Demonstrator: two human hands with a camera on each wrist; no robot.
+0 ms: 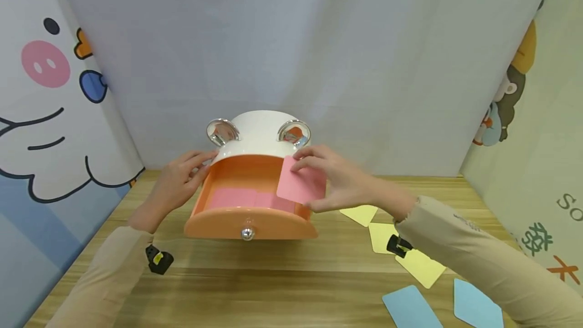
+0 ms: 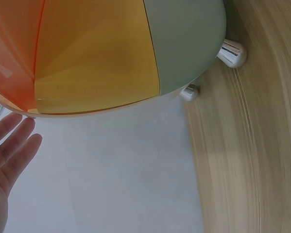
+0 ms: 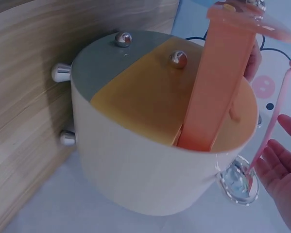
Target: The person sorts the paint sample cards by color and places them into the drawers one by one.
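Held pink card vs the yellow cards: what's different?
Colour: the held pink card is pink; the yellow cards are pale yellow.
Support: the right hand grips the held pink card, while the yellow cards rest on the table.
Pose: the held pink card is tilted up; the yellow cards lie flat.
Shared: both are plain with rounded corners.

Right hand (image 3: 283, 179) is pinching a pink card (image 3: 282, 96) near the white cabinet (image 3: 135, 165); orange drawer (image 3: 217, 82) is sticking out, silver feet (image 3: 62, 73) are resting on the counter (image 3: 24, 87).

The right backdrop (image 1: 512, 176) reads "SO" (image 1: 569, 206) above a green "發" (image 1: 537, 238); the sleeve lettering (image 1: 466, 221) is illegible.
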